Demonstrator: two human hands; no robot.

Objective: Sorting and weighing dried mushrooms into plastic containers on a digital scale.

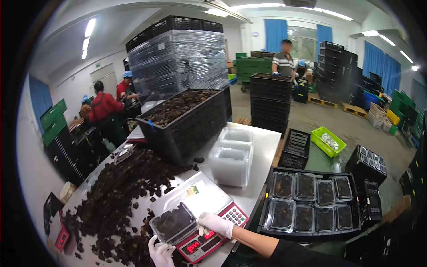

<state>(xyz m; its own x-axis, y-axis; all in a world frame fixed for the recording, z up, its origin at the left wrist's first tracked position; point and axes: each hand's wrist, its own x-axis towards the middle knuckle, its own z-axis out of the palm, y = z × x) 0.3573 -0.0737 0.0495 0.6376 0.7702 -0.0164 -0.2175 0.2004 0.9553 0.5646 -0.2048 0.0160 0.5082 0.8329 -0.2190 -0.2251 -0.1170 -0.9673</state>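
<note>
A clear plastic box [173, 223] of dark brown, mushroom-like pieces is over the steel pan [210, 193] of a red digital scale [200, 252]. My right hand [215, 224], in a white glove, grips the box at its right front corner, above the lit display. On the box's near left side is my left hand [161, 252], also gloved, its thumb and fingers around the edge. Whether the box bottom touches the pan is hidden. Loose dark pieces [116, 193] are heaped on the metal table [263, 140] left of the scale.
Nested clear boxes [232, 163] stand behind the scale, beside a large black bin [186, 130] of dark pieces. At right, a black crate [310, 235] holds several filled boxes [281, 213]. A second scale [62, 235] sits far left. A person [283, 63] stands behind stacked crates [270, 110].
</note>
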